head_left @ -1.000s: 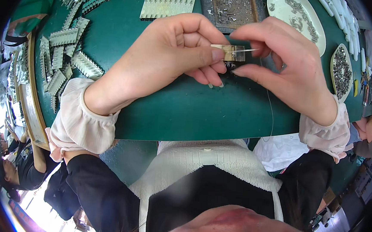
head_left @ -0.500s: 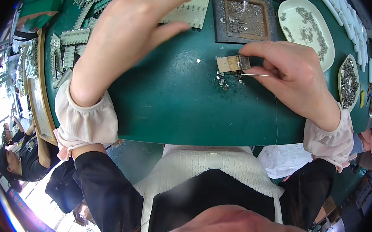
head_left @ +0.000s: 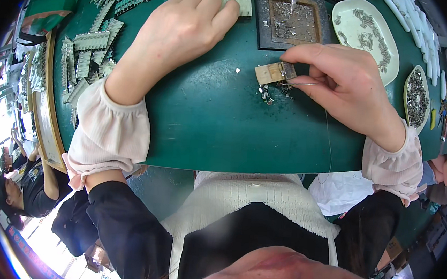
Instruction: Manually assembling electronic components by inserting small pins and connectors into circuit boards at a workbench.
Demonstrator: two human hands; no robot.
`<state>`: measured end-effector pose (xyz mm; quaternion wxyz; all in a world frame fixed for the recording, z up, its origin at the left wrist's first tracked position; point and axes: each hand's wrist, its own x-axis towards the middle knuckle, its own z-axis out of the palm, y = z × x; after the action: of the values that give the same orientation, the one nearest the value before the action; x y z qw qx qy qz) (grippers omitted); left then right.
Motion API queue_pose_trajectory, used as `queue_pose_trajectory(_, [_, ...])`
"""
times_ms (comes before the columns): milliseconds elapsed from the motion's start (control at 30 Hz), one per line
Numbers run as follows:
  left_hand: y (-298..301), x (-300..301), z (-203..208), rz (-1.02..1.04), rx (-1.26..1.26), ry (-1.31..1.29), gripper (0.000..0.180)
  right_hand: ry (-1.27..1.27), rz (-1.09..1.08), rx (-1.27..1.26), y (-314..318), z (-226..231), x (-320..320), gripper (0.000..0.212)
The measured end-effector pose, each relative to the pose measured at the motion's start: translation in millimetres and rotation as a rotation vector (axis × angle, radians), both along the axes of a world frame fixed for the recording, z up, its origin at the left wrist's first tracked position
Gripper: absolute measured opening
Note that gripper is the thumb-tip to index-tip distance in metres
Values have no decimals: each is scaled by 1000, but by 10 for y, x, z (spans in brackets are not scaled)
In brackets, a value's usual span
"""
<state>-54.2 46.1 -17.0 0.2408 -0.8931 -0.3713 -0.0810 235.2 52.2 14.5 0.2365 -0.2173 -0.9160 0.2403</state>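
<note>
Now the left hand (head_left: pixel 185 29) newly curls by a pale panel (head_left: pixel 245 4), grip unclear; only the right hand (head_left: pixel 348 80) holds the wooden block (head_left: pixel 269 73).

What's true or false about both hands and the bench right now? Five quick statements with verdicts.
1. The right hand grips a small wooden block. True.
2. The left hand is over the white tray. False: it is at the pale ridged panel.
3. Loose bits lie on the green tabletop. True.
4. The white tray holds wooden blocks. False: it holds small grey pieces.
5. The dark square tray is left of the left hand. False: it is to its right.
</note>
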Motion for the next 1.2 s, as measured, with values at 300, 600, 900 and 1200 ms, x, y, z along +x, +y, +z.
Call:
queue_pose_trajectory(300, [-110,-65,-4,-32,24,-47,36,-24,0,4,7,36,-2,30])
queue_pose_trajectory(600, [-194,13,-60,84,-18,-148,37,12,7,-5,14,-23,-24,39])
queue_pose_trajectory(900, [-127,8,-137,-27,106,-239,22,26,6,11,8,-38,-39,39])
queue_pose_trajectory(1200, [-181,-11,-52,87,-41,-242,24,-27,-38,-14,-5,22,-60,30])
